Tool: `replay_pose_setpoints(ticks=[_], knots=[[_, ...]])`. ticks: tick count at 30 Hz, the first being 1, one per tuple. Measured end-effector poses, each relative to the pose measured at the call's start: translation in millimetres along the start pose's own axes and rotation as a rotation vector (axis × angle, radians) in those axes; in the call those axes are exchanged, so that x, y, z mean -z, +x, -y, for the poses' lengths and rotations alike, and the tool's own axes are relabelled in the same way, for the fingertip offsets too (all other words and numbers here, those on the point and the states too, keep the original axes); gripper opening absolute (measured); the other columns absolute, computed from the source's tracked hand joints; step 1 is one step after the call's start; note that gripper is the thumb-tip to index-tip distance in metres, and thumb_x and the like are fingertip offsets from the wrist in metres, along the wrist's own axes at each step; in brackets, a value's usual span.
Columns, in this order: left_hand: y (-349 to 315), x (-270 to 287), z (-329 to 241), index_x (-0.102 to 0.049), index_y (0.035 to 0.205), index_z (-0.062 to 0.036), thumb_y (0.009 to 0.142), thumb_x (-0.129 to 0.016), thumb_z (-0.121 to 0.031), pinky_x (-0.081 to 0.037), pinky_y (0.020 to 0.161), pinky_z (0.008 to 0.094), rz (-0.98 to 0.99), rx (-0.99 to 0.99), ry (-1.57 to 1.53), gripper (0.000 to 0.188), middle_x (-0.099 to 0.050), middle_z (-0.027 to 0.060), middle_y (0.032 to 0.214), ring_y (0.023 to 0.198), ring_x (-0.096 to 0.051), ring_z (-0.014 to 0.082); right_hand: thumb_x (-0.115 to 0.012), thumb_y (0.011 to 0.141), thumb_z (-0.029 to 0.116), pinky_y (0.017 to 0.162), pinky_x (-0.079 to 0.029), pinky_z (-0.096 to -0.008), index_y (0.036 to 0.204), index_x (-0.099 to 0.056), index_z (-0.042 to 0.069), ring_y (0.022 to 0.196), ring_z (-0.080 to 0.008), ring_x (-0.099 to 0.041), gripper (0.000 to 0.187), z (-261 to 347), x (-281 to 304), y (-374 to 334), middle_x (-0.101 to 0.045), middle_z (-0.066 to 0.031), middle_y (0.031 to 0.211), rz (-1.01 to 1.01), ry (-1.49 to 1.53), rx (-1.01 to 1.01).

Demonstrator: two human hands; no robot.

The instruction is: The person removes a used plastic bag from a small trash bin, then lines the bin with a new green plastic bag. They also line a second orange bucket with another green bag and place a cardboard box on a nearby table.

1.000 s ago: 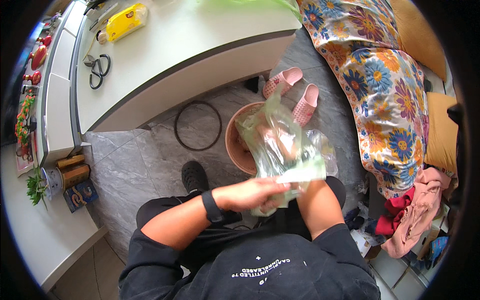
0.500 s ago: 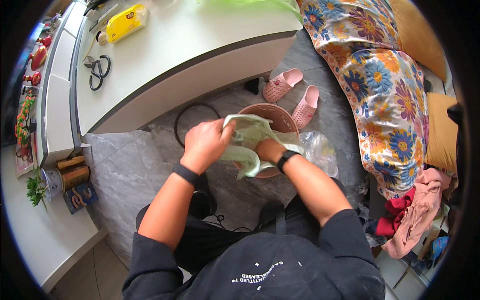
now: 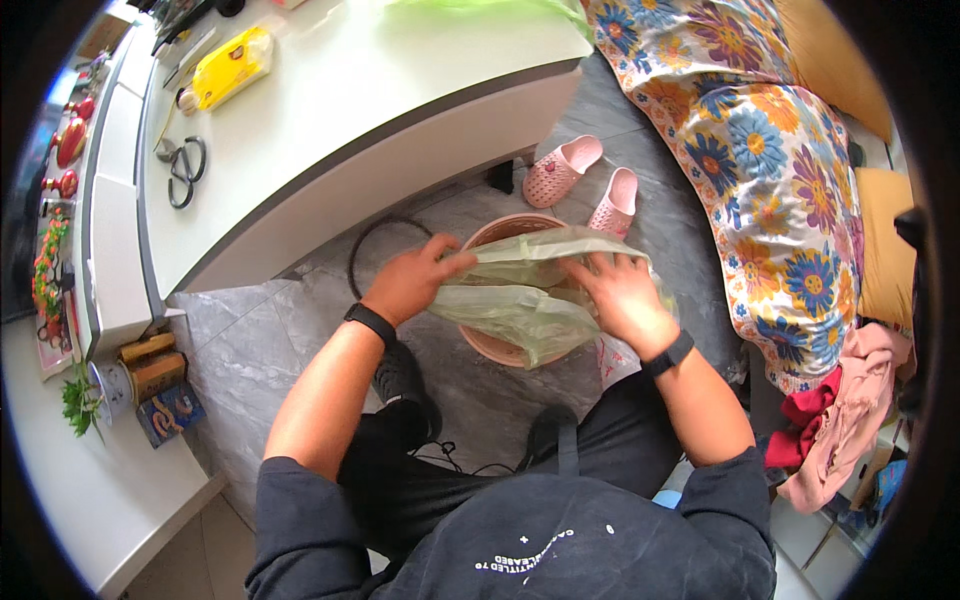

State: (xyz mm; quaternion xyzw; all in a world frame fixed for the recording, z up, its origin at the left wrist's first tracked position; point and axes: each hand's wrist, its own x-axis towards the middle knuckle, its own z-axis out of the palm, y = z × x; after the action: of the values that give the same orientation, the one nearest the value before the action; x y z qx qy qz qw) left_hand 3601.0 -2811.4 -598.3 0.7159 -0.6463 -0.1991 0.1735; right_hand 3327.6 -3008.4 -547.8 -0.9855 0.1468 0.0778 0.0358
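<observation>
A thin pale green plastic bag (image 3: 520,310) is stretched wide over the mouth of a pink bin (image 3: 487,347) on the floor. My left hand (image 3: 410,280) pinches the bag's left edge between thumb and fingers. At the opposite side my right hand (image 3: 625,302) grips the bag's right edge, its fingers curled over the plastic. The bag's mouth gapes between both hands. Much of the bin is hidden under the film, though its far inner wall and near rim show.
Two pink clogs (image 3: 562,172) lie beyond the bin. A white table (image 3: 330,110) at the left carries black-handled scissors (image 3: 187,172) and a yellow packet (image 3: 232,68). A flowered cover (image 3: 740,170) drapes a seat at right, with clothes (image 3: 850,415) nearer me. A black hoop (image 3: 353,255) lies left.
My right hand has come out of the bag and moved right to its edge. The bag is now spread wider across the bin. My left hand still holds its side.
</observation>
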Motion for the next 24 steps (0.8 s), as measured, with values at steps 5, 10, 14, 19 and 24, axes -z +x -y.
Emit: replay_pose_setpoints(ticks=[5, 10, 14, 19, 24], knots=[[20, 17, 13, -0.054, 0.136, -0.0435, 0.090, -0.057, -0.014, -0.057, 0.078, 0.0445, 0.263, -0.123, 0.208, 0.054, -0.056, 0.0111, 0.124, 0.090, -0.068, 0.0345, -0.083, 0.068, 0.027, 0.104, -0.046, -0.0424, 0.152, -0.029, 0.009, 0.127, -0.0371, -0.053, 0.101, -44, -15, 36, -0.047, -0.0210, 0.144, 0.300, 0.439, -0.109], [32, -2, 46, -0.050, 0.145, -0.0300, 0.091, -0.067, -0.033, -0.052, 0.088, 0.0478, 0.106, 0.153, 0.006, 0.057, -0.060, 0.0162, 0.119, 0.101, -0.064, 0.0383, -0.078, 0.078, 0.032, 0.104, -0.047, -0.0409, 0.152, -0.033, 0.011, 0.126, -0.0353, -0.057, 0.089, -73, -55, 71, -0.047, -0.0194, 0.148, 0.393, 0.652, -0.144], [36, -27, 78, -0.058, 0.137, -0.0116, 0.097, -0.062, -0.037, -0.047, 0.099, 0.0423, 0.410, 0.374, -0.346, 0.047, -0.055, 0.0203, 0.138, 0.118, -0.059, 0.0364, -0.078, 0.083, 0.037, 0.102, -0.047, -0.0387, 0.146, -0.044, 0.007, 0.120, -0.0298, -0.060, 0.077, -86, -70, 73, -0.060, -0.0195, 0.133, 0.489, 1.036, -0.286], [-7, -41, 70, -0.048, 0.146, -0.0096, 0.099, -0.057, -0.037, -0.039, 0.108, 0.0444, 0.328, 0.214, -0.359, 0.055, -0.052, 0.0256, 0.136, 0.129, -0.049, 0.0407, -0.086, 0.074, 0.027, 0.097, -0.051, -0.0369, 0.145, -0.046, 0.010, 0.118, -0.0283, -0.059, 0.083, -79, -49, 27, -0.053, -0.0128, 0.140, 0.338, 1.064, -0.261], [-34, -31, 41, -0.055, 0.135, -0.0091, 0.088, -0.067, -0.034, -0.037, 0.108, 0.0479, -0.099, 0.057, -0.212, 0.055, -0.055, 0.0206, 0.130, 0.129, -0.048, 0.0392, -0.077, 0.076, 0.018, 0.100, -0.049, -0.0414, 0.134, -0.056, 0.014, 0.118, -0.0363, -0.056, 0.061, -63, -38, -6, -0.052, -0.0157, 0.137, 0.091, 0.545, 0.084]])
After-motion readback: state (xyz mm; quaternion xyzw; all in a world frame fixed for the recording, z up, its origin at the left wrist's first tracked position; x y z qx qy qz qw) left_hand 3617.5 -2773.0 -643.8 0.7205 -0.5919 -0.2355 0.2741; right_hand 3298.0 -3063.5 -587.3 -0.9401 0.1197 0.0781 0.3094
